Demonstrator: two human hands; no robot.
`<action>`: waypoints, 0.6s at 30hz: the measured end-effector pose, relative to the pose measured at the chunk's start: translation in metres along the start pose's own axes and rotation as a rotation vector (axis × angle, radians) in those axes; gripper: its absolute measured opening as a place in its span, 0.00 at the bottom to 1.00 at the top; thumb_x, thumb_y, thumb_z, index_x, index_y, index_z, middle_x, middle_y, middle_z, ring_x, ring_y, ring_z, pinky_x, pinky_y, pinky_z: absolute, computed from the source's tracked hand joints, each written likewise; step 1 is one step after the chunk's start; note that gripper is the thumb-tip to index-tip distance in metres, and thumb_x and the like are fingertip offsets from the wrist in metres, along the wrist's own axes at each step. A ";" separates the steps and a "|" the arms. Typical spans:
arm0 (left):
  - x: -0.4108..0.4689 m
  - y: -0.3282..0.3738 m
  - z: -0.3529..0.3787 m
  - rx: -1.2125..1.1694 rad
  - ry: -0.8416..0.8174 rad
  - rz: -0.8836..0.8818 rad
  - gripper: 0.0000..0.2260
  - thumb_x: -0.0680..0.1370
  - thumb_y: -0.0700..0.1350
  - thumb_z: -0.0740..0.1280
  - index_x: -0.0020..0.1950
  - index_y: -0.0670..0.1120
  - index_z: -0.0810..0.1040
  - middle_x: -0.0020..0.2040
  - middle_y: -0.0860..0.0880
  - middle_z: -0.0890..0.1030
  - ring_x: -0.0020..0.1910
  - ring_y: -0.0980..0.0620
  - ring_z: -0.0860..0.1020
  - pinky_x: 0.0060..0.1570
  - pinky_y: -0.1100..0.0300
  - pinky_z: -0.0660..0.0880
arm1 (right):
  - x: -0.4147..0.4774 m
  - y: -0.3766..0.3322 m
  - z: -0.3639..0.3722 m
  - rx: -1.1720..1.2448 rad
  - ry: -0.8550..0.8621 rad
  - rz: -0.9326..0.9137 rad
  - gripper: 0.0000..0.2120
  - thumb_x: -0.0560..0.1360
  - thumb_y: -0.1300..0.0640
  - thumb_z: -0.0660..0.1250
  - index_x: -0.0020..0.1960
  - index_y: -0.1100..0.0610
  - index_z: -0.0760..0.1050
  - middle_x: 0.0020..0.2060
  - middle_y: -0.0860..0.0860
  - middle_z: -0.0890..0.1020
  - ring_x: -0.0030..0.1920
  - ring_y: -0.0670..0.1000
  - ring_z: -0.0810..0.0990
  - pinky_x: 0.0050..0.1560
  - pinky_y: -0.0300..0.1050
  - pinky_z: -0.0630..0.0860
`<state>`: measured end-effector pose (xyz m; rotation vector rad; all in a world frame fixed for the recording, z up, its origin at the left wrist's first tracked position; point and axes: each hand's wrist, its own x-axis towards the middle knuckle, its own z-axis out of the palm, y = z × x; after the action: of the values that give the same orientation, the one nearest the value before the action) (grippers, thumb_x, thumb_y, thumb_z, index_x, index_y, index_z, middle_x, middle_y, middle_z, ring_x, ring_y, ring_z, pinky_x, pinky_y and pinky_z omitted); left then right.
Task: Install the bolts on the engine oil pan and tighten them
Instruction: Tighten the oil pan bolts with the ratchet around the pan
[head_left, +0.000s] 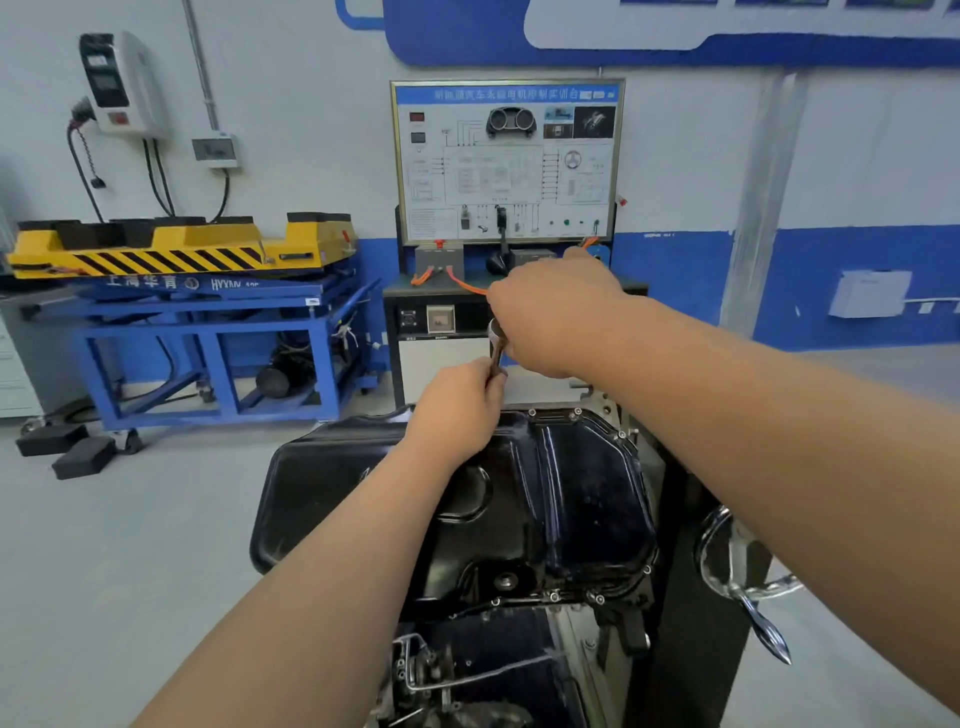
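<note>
A black engine oil pan (587, 488) lies upside-down on the engine in front of me. Small bolts (575, 414) sit along its far rim, and others (597, 598) along its near rim. Over the pan's far edge a metal ratchet wrench (496, 343) stands nearly upright. My left hand (457, 405) grips its lower end just above the rim. My right hand (556, 317) holds its upper part. The bolt under the tool is hidden by my left hand.
A chrome crank handle (748, 582) of the engine stand juts out at the right. Behind the pan stands a training board cabinet (506, 166) with orange cables. A blue lift table with a yellow battery case (182, 249) is at the left, black rubber blocks (78, 452) on the floor.
</note>
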<state>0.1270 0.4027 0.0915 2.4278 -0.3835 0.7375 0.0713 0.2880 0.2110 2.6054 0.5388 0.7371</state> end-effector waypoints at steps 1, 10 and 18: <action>0.000 0.000 0.000 -0.015 -0.002 -0.015 0.10 0.81 0.47 0.59 0.42 0.46 0.71 0.35 0.48 0.76 0.36 0.45 0.74 0.34 0.56 0.64 | 0.000 -0.001 0.000 0.000 0.012 0.016 0.13 0.77 0.57 0.61 0.37 0.55 0.60 0.31 0.49 0.64 0.30 0.49 0.60 0.45 0.50 0.60; 0.001 0.007 0.003 0.248 -0.062 -0.162 0.13 0.78 0.44 0.53 0.34 0.49 0.63 0.33 0.48 0.72 0.33 0.45 0.73 0.34 0.57 0.68 | -0.002 -0.013 0.003 0.177 0.043 0.157 0.22 0.74 0.38 0.62 0.33 0.53 0.60 0.32 0.49 0.65 0.32 0.51 0.66 0.29 0.43 0.59; 0.007 0.003 0.006 0.135 -0.087 -0.226 0.14 0.81 0.54 0.51 0.51 0.45 0.68 0.45 0.44 0.78 0.43 0.41 0.77 0.47 0.47 0.75 | 0.001 -0.011 -0.001 -0.043 0.057 -0.003 0.16 0.77 0.54 0.62 0.34 0.55 0.62 0.32 0.49 0.67 0.30 0.50 0.65 0.37 0.46 0.64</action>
<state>0.1337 0.3959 0.0932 2.5818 -0.0915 0.5769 0.0687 0.2984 0.2069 2.5502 0.5380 0.8153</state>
